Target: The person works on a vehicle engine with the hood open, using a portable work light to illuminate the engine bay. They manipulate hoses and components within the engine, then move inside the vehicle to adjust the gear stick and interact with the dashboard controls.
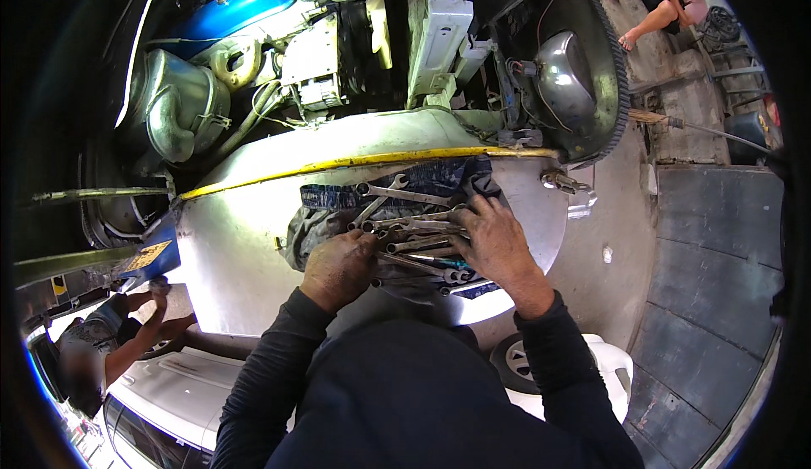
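Several metal wrenches (418, 226) lie in a loose heap on a dark, crumpled cloth (317, 197) in front of me. My left hand (338, 268) is at the heap's left side, its fingers curled closed against the ring ends of some wrenches. On the other side, my right hand (498, 245) bends its fingers over the opposite ends and presses them together. A combination wrench (405, 193) lies apart at the far side of the cloth. A tool with a teal part (443, 261) shows among the nearer wrenches. My fingertips are partly hidden.
The cloth rests on a pale curved panel (236, 258) with a yellow edge strip (372, 160). Beyond it is an open engine bay with a blue engine cover (236, 13). A lamp housing (568, 76) sits far right. Two other people and a white car (169, 393) are nearby.
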`<state>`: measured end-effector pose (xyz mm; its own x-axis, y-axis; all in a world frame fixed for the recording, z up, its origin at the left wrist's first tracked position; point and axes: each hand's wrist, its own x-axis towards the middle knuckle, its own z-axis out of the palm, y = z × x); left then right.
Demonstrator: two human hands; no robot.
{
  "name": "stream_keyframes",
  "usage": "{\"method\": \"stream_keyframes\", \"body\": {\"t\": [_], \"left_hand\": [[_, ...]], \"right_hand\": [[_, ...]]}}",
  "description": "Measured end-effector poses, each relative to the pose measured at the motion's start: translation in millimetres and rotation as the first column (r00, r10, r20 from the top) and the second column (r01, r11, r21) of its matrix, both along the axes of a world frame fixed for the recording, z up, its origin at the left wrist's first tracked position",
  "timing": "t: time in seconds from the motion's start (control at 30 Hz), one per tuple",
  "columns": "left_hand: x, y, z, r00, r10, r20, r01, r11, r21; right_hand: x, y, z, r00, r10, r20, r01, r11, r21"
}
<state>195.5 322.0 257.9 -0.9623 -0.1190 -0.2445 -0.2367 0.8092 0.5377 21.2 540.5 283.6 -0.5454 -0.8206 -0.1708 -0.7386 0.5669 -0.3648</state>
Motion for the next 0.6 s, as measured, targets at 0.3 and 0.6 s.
{"method": "stream_keyframes", "body": {"t": [0.3,0.6], "left_hand": [[-22.3,17.7,6.9,0.993,-0.013,-0.116,0.014,1.000,0.011],[-102.6,59.4,-25.3,0.817,-0.529,-0.230,0.428,0.823,-0.372]], "right_hand": [[3.3,27.2,-24.6,0.846,-0.337,0.414,0.470,0.838,-0.278],[-21.4,57.9,-8.1,-0.107,0.268,0.958,0.911,0.411,-0.013]]}}
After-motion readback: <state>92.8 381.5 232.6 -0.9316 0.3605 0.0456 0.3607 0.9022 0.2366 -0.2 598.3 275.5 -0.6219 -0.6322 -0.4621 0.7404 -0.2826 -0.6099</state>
